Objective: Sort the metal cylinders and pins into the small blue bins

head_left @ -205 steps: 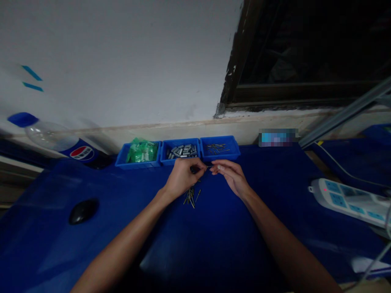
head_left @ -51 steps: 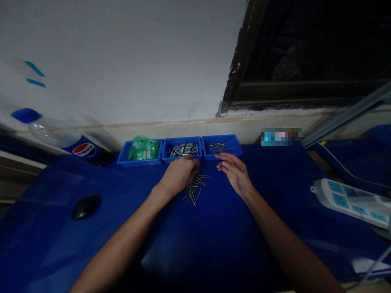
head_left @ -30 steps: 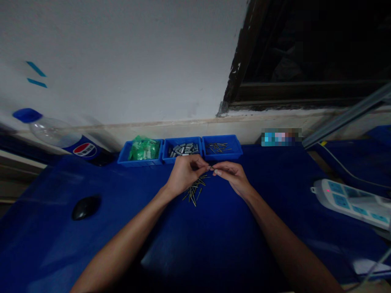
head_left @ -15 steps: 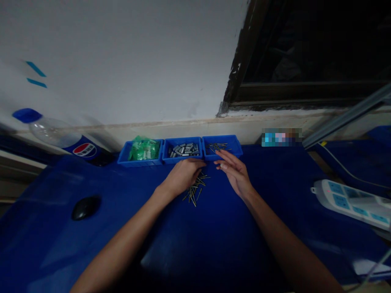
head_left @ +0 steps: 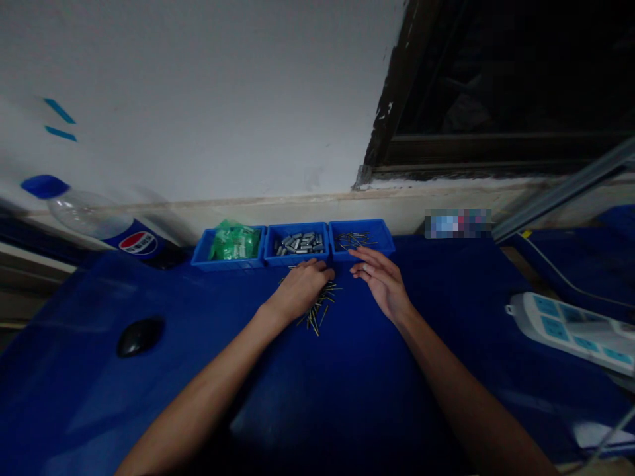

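My left hand (head_left: 301, 288) lies palm down on a loose pile of thin metal pins (head_left: 318, 311) on the blue table cover. Its fingers are curled onto the pile, and what they pinch is hidden. My right hand (head_left: 381, 280) hovers just to the right, fingers stretched out and apart, holding nothing. Its fingertips are at the front edge of the right blue bin (head_left: 384, 248), which holds a few pins. The middle bin (head_left: 270, 254) contains several small grey metal pieces. The left bin (head_left: 199, 258) is filled with green packets.
A Pepsi bottle (head_left: 102, 228) lies on its side at the far left by the wall. A black mouse (head_left: 139, 336) sits on the left of the table. A white power strip (head_left: 570, 329) with cables lies at the right. The wall ledge runs behind the bins.
A second ago both hands met in a pinch above the pile. They have since parted: the left dropped onto the pins, and the right reached over the right bin, then drew back slightly, open.
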Tool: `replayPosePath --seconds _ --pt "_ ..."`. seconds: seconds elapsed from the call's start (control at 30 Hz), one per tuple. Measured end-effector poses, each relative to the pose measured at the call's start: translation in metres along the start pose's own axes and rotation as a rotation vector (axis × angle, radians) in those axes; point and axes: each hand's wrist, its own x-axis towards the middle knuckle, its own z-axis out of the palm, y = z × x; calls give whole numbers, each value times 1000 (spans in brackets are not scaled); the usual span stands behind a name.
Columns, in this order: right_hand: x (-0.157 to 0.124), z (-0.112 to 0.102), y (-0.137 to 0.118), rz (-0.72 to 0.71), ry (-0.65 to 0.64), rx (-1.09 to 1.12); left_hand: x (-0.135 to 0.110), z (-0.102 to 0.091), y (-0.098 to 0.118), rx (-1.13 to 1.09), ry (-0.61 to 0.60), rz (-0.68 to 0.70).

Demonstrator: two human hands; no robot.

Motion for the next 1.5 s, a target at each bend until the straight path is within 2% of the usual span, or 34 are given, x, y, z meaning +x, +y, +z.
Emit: replayPosePath --seconds 0.13,0.27,0.37,0.5,0.67,0.8,0.97,1.1,1.23,1.4,1.5 --pt "0 0 0 3 -3 5 0 2 -3 -40 65 28" --pt "1 1 -1 7 6 6 0 1 -5 -254 201 19" --pt "1 3 -2 16 5 -15 -1 0 -4 -350 242 5" --pt "1 3 -1 17 -28 -57 -1 -3 1 -445 285 -5" --pt "1 2 2 15 -54 -110 0 -9 6 -577 383 49" --pt "1 -1 5 23 -104 -141 1 -10 8 -694 466 18" --pt "-1 -5 5 34 -181 -177 3 -8 9 -701 531 -9" --pt "-1 -5 4 50 -182 -202 4 -6 7 -700 574 -38" --pt "-1 -3 2 55 -157 -161 4 -1 5 -822 558 -80" --pt "-1 0 0 47 -91 -96 4 3 4 -862 476 -121" --pt "-1 1 1 60 -46 -91 2 1 1 -817 379 -101"
